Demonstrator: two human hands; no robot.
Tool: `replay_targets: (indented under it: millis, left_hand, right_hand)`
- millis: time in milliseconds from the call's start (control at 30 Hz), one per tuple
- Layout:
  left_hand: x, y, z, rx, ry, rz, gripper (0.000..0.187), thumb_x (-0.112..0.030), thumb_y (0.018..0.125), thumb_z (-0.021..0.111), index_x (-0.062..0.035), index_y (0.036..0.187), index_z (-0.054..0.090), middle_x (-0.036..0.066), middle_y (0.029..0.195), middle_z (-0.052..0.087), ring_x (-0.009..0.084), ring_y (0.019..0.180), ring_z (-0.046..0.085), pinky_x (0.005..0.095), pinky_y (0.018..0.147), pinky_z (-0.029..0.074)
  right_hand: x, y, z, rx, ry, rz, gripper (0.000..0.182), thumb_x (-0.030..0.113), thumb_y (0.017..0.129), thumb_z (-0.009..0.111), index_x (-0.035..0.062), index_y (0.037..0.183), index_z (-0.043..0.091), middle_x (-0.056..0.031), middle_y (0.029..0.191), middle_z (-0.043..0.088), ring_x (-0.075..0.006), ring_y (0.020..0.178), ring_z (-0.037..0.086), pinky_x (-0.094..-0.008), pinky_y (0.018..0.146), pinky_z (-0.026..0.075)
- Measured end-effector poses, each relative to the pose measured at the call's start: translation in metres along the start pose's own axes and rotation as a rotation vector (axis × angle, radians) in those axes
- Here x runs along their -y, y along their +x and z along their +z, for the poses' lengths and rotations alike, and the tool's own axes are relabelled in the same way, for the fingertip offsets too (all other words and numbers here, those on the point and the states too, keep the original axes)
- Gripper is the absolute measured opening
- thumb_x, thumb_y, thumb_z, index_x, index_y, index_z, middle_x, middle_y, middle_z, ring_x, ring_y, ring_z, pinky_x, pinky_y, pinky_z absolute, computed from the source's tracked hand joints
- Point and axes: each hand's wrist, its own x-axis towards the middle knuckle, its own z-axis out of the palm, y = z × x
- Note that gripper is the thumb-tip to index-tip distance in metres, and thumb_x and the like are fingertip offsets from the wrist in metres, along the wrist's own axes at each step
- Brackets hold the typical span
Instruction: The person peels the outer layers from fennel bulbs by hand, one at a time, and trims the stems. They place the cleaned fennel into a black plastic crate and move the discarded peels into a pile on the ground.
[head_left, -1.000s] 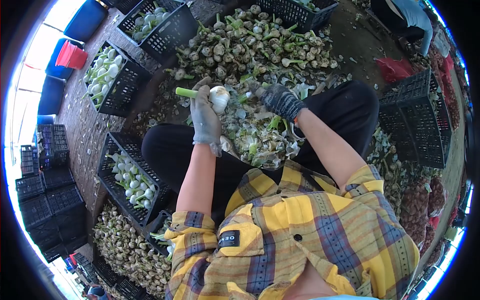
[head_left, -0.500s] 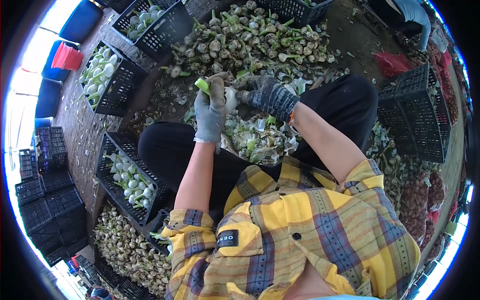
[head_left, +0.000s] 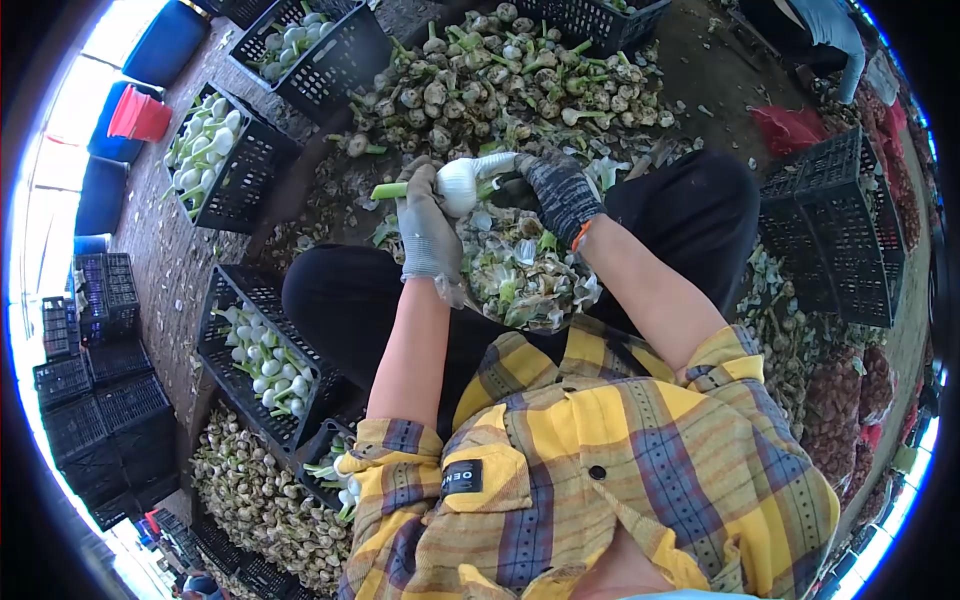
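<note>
My left hand [head_left: 428, 215], in a pale grey work glove, is closed around a garlic bulb [head_left: 458, 188]. The bulb is white and smooth, and its cut green stem pokes out to the left of the glove. Stretching right from the bulb is a strip of white garlic skin [head_left: 495, 163]. My right hand [head_left: 555, 192], in a dark mottled glove, grips the far end of that strip; its fingertips are partly hidden. Below both hands, between my legs, lies a heap of peeled skins and leaf scraps [head_left: 520, 275].
A pile of unpeeled garlic [head_left: 500, 75] lies ahead. Black crates of white bulbs stand at left, one nearby [head_left: 285, 435] and one farther off [head_left: 262, 170]. Another black crate [head_left: 835, 225] is at right, near red net sacks [head_left: 835, 390]. A person [head_left: 835, 40] works at the upper right.
My left hand has turned so the stem points left and the bulb shows more fully. A strip of skin now stretches between the bulb and my right hand.
</note>
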Motion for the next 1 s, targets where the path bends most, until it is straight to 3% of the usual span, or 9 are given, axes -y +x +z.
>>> replay_targets:
  millis: [133,267,367,500,633,667,767,833,1000]
  left_hand:
    - [-0.015,-0.003,0.002,-0.065,-0.172,-0.19,0.028,-0.027,0.083,0.049,-0.006,0.1,0.055,0.01,0.097,0.06,0.0237,0.088,0.058,0.0381,0.072,0.05]
    - [-0.008,0.021,-0.02,-0.032,-0.374,-0.24,0.027,-0.026,0.081,0.049,-0.0047,0.096,0.057,0.01,0.095,0.061,0.0252,0.089,0.058,0.0401,0.078,0.05]
    - [-0.009,0.016,-0.019,-0.005,-0.411,-0.327,0.027,-0.027,0.081,0.048,-0.0056,0.093,0.059,0.009,0.094,0.061,0.0246,0.09,0.058,0.0394,0.077,0.049]
    - [-0.004,0.014,-0.02,0.07,-0.35,-0.393,0.026,-0.028,0.083,0.046,-0.008,0.092,0.06,0.007,0.094,0.061,0.0231,0.088,0.058,0.0375,0.075,0.048]
    - [-0.005,0.005,-0.02,0.105,-0.267,-0.33,0.02,-0.022,0.085,0.047,-0.0077,0.094,0.058,0.007,0.093,0.06,0.0208,0.085,0.059,0.0304,0.071,0.05]
    - [-0.005,0.01,-0.022,0.076,-0.318,-0.36,0.02,-0.021,0.085,0.047,-0.007,0.096,0.057,0.007,0.093,0.06,0.0204,0.084,0.059,0.0289,0.07,0.05]
    - [0.016,0.015,-0.036,0.153,0.02,-0.109,0.024,-0.02,0.084,0.05,-0.0046,0.102,0.053,0.007,0.092,0.06,0.0206,0.081,0.06,0.0269,0.068,0.051]
    - [-0.003,-0.003,-0.015,0.137,-0.379,-0.395,0.027,-0.021,0.082,0.051,-0.0042,0.103,0.052,0.007,0.092,0.06,0.0217,0.081,0.06,0.0283,0.069,0.052]
    - [-0.012,0.012,-0.012,0.033,-0.389,-0.42,0.037,-0.037,0.083,0.04,-0.0064,0.094,0.058,0.014,0.089,0.061,0.0244,0.075,0.059,0.0302,0.058,0.05]
  right_hand:
    - [-0.005,0.003,-0.012,-0.088,0.107,0.1,0.026,0.02,0.087,0.053,0.0,0.102,0.056,-0.0137,0.077,0.063,-0.0207,0.063,0.063,-0.0282,0.058,0.052]
    - [0.004,0.0,-0.015,0.233,-1.259,-0.137,0.038,0.022,0.079,0.06,0.0091,0.113,0.051,-0.0149,0.087,0.062,-0.0354,0.09,0.059,-0.0394,0.089,0.045]
    - [-0.013,0.013,-0.022,0.223,-1.28,-1.115,0.049,0.02,0.073,0.065,0.0102,0.118,0.05,-0.016,0.113,0.055,-0.0332,0.109,0.05,-0.0374,0.098,0.037]
    - [0.009,-0.002,0.013,0.368,-1.023,-0.992,0.056,0.017,0.068,0.068,0.0096,0.12,0.048,-0.0168,0.127,0.045,-0.0311,0.121,0.039,-0.0376,0.103,0.031]
    - [0.006,-0.005,0.02,0.616,-0.643,-0.584,0.045,-0.001,0.072,0.062,0.0023,0.115,0.052,-0.0129,0.11,0.056,-0.0189,0.104,0.053,-0.0308,0.093,0.042]
    - [0.001,-0.006,0.023,0.494,-0.79,-0.706,0.034,-0.005,0.073,0.059,0.0008,0.106,0.055,-0.0096,0.099,0.06,-0.0145,0.093,0.057,-0.0277,0.086,0.046]
    - [-0.005,-0.027,0.019,0.468,-0.753,-0.702,0.022,0.001,0.073,0.06,0.0025,0.095,0.06,-0.0135,0.089,0.062,-0.0227,0.08,0.061,-0.0315,0.074,0.048]
    - [0.004,-0.041,0.021,0.519,-0.879,-0.723,0.018,0.003,0.076,0.06,0.0022,0.093,0.061,-0.0129,0.088,0.063,-0.0217,0.081,0.061,-0.0309,0.075,0.048]
    - [0.001,-0.066,0.018,0.783,-0.827,-0.35,0.014,0.011,0.081,0.059,0.0036,0.091,0.064,-0.0111,0.088,0.065,-0.0204,0.085,0.061,-0.0303,0.077,0.048]
